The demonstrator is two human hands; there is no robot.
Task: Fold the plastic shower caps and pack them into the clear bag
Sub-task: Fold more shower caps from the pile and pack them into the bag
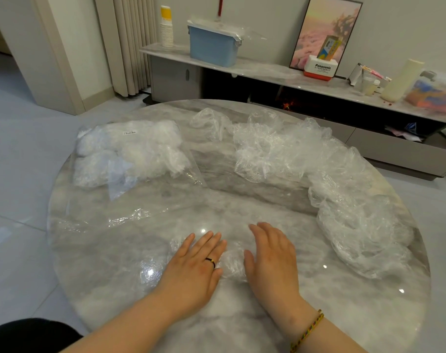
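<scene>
Shower cap (pixel 232 261) lies on the near tabletop (pixel 242 314) under left hand (pixel 193 266) and right hand (pixel 272 261); fingers straight, close together, pressing it flat, probably for folding. Farther left the clear bag (pixel 130 151) waits part-filled; loose caps (pixel 344 200) heap at right

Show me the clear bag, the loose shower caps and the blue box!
clear bag (pixel 160 184): head view, its flat empty end.
loose shower caps (pixel 280 149): head view, heap's middle.
blue box (pixel 213 48): head view, front wall.

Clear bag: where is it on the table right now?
In the head view, the clear bag lies far-left on the round table, left of the loose caps.
</scene>
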